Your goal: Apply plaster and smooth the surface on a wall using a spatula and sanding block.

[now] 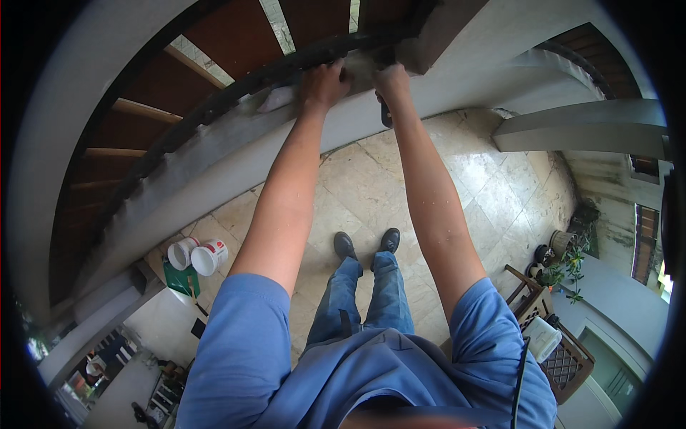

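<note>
Both my arms reach forward to a pale wall ledge (214,139) below a fence of brown slats (232,39). My right hand (393,84) is closed around a black-handled tool (386,114); the handle's end sticks out below the fist, and a dark part shows above it. What kind of tool it is I cannot tell. Beside it, slightly to the left, my left hand (325,86) is closed at the fence's dark lower rail. Something dark shows at its fingers, too hidden to name. A pale crumpled piece (276,99) lies on the ledge left of that hand.
Pale floor tiles (357,179) lie under my shoes. Two white buckets (209,257) stand at the left by a green object (181,279). To the right are a wooden chair (564,361) with a white container (542,338) and potted plants (564,272). A beam (579,129) juts in at upper right.
</note>
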Available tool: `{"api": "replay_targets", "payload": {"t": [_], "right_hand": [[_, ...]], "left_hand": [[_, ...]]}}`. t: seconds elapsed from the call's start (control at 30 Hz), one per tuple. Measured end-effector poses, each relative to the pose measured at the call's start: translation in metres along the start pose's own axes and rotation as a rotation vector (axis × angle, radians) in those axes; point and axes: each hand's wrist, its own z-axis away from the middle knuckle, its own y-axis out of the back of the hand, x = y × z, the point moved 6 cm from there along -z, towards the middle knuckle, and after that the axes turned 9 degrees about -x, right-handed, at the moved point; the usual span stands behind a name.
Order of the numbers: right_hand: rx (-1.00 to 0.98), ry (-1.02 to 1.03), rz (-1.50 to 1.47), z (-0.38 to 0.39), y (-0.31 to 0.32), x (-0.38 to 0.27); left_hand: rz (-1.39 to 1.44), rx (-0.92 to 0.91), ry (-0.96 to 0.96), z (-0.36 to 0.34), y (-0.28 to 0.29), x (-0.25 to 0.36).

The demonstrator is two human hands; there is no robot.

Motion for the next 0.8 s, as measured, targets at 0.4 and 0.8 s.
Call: {"api": "replay_targets", "payload": {"t": [0.4, 0.8], "right_hand": [[-0.537, -0.084, -0.668, 0.05, 0.012, 0.036], [-0.813, -0.286, -0.977, 0.06, 0.008, 0.052]], "left_hand": [[0.047, -0.087, 0.04, 0.001, -0.004, -0.001], [-0.197, 0.258, -0.126, 0.018, 0.018, 0.027]]}}
